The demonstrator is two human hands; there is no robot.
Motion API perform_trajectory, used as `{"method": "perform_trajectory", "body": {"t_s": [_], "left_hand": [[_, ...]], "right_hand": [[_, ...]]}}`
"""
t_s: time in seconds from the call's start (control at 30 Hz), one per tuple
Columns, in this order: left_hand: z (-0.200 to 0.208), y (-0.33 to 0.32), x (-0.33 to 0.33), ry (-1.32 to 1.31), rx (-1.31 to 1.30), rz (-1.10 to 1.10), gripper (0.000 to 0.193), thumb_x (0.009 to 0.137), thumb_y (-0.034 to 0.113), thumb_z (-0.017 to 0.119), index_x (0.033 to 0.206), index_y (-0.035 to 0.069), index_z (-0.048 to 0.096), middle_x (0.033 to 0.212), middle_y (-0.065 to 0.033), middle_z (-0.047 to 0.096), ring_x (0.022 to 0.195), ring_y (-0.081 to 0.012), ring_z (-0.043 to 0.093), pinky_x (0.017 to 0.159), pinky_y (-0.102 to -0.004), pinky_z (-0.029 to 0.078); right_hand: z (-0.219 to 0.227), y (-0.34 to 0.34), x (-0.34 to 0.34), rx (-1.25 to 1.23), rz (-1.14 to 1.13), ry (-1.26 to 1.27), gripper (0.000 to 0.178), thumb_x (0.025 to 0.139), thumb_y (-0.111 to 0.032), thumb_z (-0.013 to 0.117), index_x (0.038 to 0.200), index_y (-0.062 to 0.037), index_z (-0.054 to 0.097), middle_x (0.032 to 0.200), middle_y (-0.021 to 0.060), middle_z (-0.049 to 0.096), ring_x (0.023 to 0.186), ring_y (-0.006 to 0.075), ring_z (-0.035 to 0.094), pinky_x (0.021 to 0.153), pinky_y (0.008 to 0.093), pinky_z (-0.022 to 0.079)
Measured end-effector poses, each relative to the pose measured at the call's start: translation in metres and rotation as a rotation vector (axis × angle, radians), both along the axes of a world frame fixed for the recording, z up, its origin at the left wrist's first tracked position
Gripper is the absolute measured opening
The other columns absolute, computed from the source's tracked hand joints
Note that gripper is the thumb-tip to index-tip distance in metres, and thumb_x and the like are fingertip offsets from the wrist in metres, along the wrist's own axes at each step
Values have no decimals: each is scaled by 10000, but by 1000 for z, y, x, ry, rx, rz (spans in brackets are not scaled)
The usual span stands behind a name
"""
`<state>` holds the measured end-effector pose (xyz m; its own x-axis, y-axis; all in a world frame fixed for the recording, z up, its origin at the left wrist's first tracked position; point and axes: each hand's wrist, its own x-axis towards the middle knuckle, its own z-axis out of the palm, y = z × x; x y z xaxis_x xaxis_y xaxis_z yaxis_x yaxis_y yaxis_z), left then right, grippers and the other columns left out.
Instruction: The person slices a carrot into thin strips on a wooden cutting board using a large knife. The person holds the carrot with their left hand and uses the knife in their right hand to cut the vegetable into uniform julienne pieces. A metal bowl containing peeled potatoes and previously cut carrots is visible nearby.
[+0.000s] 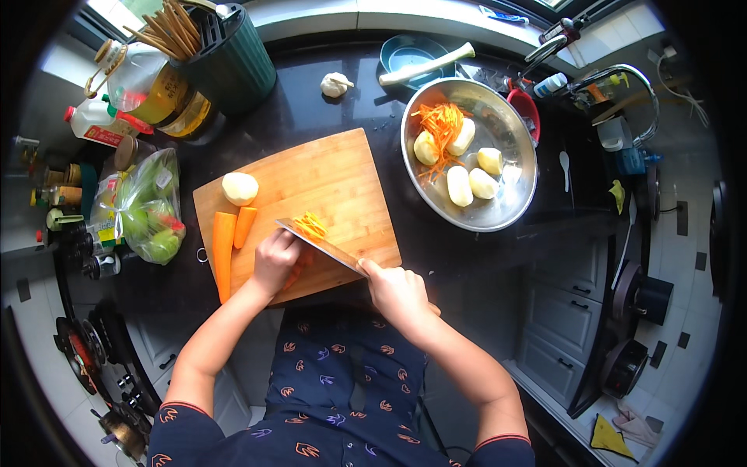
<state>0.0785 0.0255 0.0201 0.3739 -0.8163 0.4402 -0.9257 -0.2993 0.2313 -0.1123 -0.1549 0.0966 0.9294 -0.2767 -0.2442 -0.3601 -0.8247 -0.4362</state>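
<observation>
1. One knife (325, 247) crosses the board's (331, 175) near half; right hand (397, 294): fingers round the handle; left hand (277, 255): fingers curled, can't tell if pinching.
2. Beyond it, one carrot-shred pile (311, 225).
3. Board's left edge: two carrot pieces (222, 251), one potato (240, 188).
4. Desk (342, 114), past board's right edge: one bowl (510, 198), five potatoes (459, 187).

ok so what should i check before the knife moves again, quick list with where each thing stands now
1. Right hand gripping the knife: ok.
2. Left hand clear of the blade: cannot tell; it is close beside it, any gap unclear.
3. Cutting board under the blade: ok.
4. Cut carrot strips cleared off the board: not ok, a small pile lies by the blade.
5. Long carrot piece out of the way: ok, at the board's left side.
6. Room in the metal bowl: ok, part of it is bare.
</observation>
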Motion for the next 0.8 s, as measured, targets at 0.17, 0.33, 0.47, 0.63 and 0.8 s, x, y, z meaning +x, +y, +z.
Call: {"method": "perform_trajectory", "body": {"t_s": [0.17, 0.33, 0.47, 0.63, 0.8], "left_hand": [[-2, 5, 1, 3, 26, -2, 219, 577, 100, 760, 778, 137, 681, 812, -43, 613, 744, -246, 656, 578, -375, 565], [13, 5, -5, 41, 37, -23, 249, 618, 92, 765, 854, 125, 693, 882, -45, 669, 788, -237, 687, 616, -353, 581], [11, 9, -6, 29, 29, -28, 263, 648, 83, 755, 903, 110, 699, 942, -51, 699, 808, -227, 706, 642, -331, 590], [10, 8, -4, 29, 33, -49, 265, 675, 82, 739, 938, 109, 711, 930, -46, 696, 795, -218, 710, 629, -320, 589], [13, 7, -5, 86, 58, -20, 249, 673, 88, 739, 918, 134, 723, 828, -22, 661, 779, -204, 703, 592, -320, 582]], "right_hand": [[-6, 1, 2, -33, -1, 10, 197, 918, -103, 571, 1099, -125, 646, 683, 169, 696, 627, 363, 715, 569, 474, 575], [-3, 0, 3, -32, -34, 23, 173, 932, -127, 579, 1078, -144, 671, 698, 179, 700, 642, 370, 718, 592, 479, 580], [2, -5, 7, 71, -81, 96, 179, 995, -232, 600, 1123, -157, 700, 752, 232, 698, 714, 437, 702, 643, 526, 569], [3, -6, 6, 52, -64, 80, 185, 986, -222, 608, 1135, -154, 695, 744, 223, 698, 695, 427, 701, 626, 523, 567], [18, 2, 3, -19, -1, 0, 210, 944, -118, 583, 1137, -115, 667, 703, 191, 696, 633, 370, 712, 574, 476, 572]]}}
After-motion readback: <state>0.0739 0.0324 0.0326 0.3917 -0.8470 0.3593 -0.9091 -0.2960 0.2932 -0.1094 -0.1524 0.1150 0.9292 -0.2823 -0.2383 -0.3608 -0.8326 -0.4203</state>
